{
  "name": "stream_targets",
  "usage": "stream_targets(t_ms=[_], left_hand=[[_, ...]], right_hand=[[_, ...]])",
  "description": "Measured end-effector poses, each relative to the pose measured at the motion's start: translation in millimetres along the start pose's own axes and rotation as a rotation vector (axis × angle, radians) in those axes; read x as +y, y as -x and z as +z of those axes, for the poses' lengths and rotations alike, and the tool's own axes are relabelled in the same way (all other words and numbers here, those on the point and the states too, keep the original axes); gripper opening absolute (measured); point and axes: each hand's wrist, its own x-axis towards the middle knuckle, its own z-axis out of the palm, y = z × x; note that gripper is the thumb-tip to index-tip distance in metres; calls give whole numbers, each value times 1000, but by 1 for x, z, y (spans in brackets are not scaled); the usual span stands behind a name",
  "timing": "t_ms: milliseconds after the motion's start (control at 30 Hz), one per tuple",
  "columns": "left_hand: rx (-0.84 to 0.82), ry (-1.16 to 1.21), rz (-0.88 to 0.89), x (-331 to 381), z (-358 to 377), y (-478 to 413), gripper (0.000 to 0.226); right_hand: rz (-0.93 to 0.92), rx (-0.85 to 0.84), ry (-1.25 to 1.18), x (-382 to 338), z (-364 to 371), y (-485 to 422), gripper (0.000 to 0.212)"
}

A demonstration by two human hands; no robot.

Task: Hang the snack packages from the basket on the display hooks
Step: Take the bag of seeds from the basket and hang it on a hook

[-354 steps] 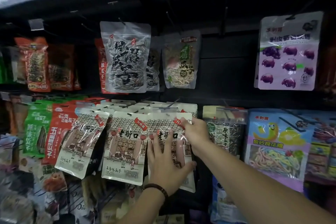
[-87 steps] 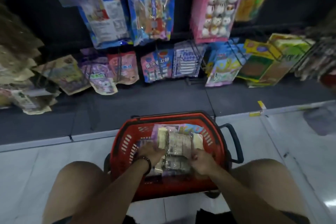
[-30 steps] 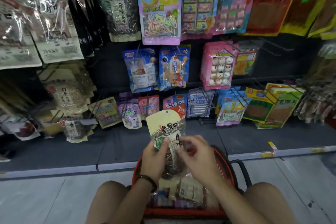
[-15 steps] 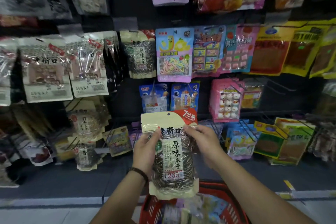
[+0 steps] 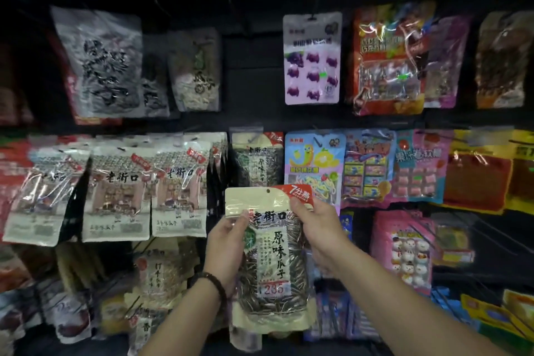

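One sunflower seed packet [image 5: 274, 254], cream top, red corner: upright, lower centre of frame. Left hand [image 5: 228, 246] grip: pinches its upper left edge. Right hand [image 5: 318, 225] grip: pinches its upper right corner. Matching hung packet [image 5: 257, 165]: directly above.

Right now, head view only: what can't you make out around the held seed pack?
- Basket: outside the head view, past the bottom edge; its contents cannot be told.
- Hook behind the matching hung pack: covered by that pack's top and a clear tag.
- Fingers of the left hand and right hand behind the held seed pack: hidden by it.
- Lower-left packages: blurred, labels unreadable.
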Motion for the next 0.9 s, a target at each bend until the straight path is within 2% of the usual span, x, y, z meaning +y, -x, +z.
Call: stream_targets(t_ms=[33,100,167,233,300,367,533,833,900], left_hand=[[53,-49,48,6,2,-11,33],[182,-176,187,13,5,-28,45],[315,-541,432,10,6,-40,63],[314,-1020,648,-3,5,-52,76],[197,-1242,781,-15,5,-63,83],[129,-1310,766,-23,6,-72,92],[130,-1394,708,-30,13,-92,110],[102,-1396,663,-42,23,-116,113],[96,-1391,640,-44,27,-124,111]], right_hand=[[-12,18,15,-4,6,-12,11],[-39,34,27,-9,21,-34,10],[-72,57,43,-14,35,-55,13],[-98,65,63,-20,46,-74,14],[-123,61,45,-27,55,-88,14],[-159,66,30,-32,61,-102,13],[-198,85,2,-37,66,-124,13],[-127,129,36,-29,69,-149,21],[-101,148,72,-26,72,-163,29]])
